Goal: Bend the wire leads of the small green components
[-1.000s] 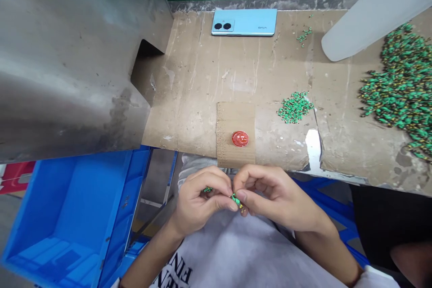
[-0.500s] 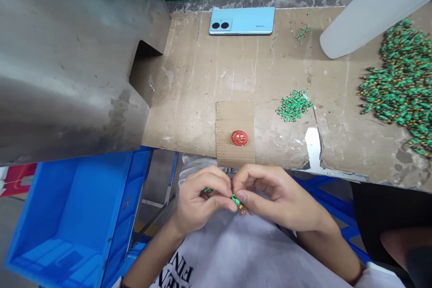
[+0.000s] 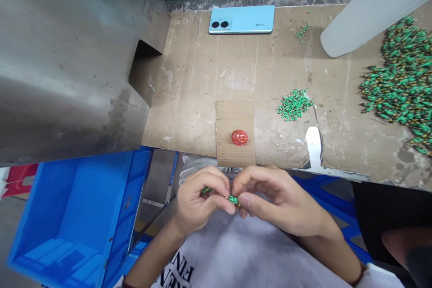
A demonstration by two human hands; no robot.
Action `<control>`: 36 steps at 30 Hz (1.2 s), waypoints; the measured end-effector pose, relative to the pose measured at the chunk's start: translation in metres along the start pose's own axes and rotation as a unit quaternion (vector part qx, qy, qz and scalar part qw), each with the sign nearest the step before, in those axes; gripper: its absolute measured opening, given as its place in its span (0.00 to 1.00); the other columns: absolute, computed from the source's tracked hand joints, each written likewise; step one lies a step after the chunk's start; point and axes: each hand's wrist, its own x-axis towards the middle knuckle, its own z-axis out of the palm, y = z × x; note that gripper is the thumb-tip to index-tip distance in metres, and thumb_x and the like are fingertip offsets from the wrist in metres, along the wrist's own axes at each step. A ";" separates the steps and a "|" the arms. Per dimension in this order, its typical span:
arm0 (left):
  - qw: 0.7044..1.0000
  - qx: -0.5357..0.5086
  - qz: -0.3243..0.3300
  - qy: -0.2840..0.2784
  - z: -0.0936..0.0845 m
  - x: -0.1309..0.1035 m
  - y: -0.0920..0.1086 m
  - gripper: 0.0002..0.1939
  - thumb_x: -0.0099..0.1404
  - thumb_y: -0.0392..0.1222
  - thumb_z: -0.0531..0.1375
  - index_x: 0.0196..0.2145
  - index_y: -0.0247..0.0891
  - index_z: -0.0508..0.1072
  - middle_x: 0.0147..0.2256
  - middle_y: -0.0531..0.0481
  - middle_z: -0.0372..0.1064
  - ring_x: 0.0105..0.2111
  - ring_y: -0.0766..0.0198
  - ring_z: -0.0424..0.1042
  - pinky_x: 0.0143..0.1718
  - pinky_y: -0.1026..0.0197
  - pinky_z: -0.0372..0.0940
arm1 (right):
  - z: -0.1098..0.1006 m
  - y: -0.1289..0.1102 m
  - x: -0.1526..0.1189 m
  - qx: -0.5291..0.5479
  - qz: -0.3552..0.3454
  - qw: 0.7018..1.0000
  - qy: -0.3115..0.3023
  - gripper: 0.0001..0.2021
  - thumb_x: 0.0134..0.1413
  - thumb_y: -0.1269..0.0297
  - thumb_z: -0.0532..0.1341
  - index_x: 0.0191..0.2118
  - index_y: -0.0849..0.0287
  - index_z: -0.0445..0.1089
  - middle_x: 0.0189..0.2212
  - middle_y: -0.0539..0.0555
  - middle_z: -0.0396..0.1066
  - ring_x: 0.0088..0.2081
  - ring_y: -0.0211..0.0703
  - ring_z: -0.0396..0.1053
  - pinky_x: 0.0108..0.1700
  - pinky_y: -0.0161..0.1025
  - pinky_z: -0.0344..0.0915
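Observation:
My left hand [image 3: 197, 202] and my right hand [image 3: 273, 198] meet fingertip to fingertip over my lap, just below the table's front edge. Together they pinch a small green part [image 3: 232, 199] between thumbs and forefingers. Another green part [image 3: 206, 190] peeks out of my left hand's curled fingers. On the cardboard-covered table [image 3: 202, 90], a small pile of green parts [image 3: 294, 105] lies ahead to the right, and a large heap of green parts [image 3: 401, 85] sits at the far right.
A red round cap [image 3: 240, 137] lies on a cardboard strip near the table's front edge. A light blue phone [image 3: 241, 20] rests at the back. A grey metal chute [image 3: 67, 54] fills the left, above a blue crate [image 3: 74, 216]. A white object [image 3: 364, 13] slants in at top right.
My hands have stayed together in the same place. The green part between my fingertips has turned slightly and now lies more level.

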 end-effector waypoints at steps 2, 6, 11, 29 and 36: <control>1.000 0.014 0.011 0.006 0.000 -0.001 0.000 0.16 0.66 0.54 0.73 0.33 0.40 0.80 0.29 0.49 0.78 0.25 0.66 0.74 0.27 0.64 0.66 | 0.000 0.001 0.000 0.002 -0.013 1.000 0.003 0.04 0.69 0.62 0.67 0.43 0.56 0.77 0.31 0.49 0.78 0.30 0.37 0.75 0.35 0.34 0.74; 0.997 0.035 0.066 0.003 -0.001 -0.002 -0.001 0.11 0.66 0.46 0.75 0.35 0.40 0.79 0.30 0.50 0.79 0.26 0.65 0.76 0.29 0.65 0.69 | 0.000 0.000 -0.001 -0.034 -0.048 0.998 0.013 0.02 0.68 0.66 0.68 0.44 0.55 0.78 0.31 0.49 0.79 0.31 0.38 0.76 0.35 0.34 0.75; 0.983 0.120 0.137 -0.033 -0.003 0.003 0.004 0.08 0.69 0.36 0.73 0.36 0.39 0.77 0.32 0.51 0.80 0.26 0.66 0.77 0.30 0.65 0.71 | 0.000 -0.003 -0.001 -0.110 -0.074 0.991 0.026 0.04 0.66 0.71 0.65 0.39 0.56 0.76 0.29 0.48 0.78 0.29 0.37 0.75 0.33 0.33 0.73; 0.955 0.203 0.212 -0.049 -0.006 0.008 0.008 0.05 0.74 0.35 0.68 0.39 0.35 0.76 0.35 0.47 0.83 0.30 0.66 0.82 0.33 0.65 0.74 | -0.003 0.001 -0.004 -0.214 -0.141 0.966 0.042 0.06 0.67 0.74 0.64 0.42 0.55 0.73 0.36 0.49 0.79 0.36 0.38 0.78 0.41 0.33 0.73; 0.971 0.167 0.167 -0.021 -0.003 0.005 0.008 0.04 0.72 0.32 0.70 0.40 0.36 0.78 0.37 0.46 0.84 0.35 0.64 0.84 0.38 0.67 0.79 | 0.001 0.001 -0.004 -0.226 -0.157 0.957 0.085 0.07 0.65 0.75 0.64 0.42 0.55 0.71 0.34 0.47 0.79 0.35 0.35 0.78 0.40 0.30 0.73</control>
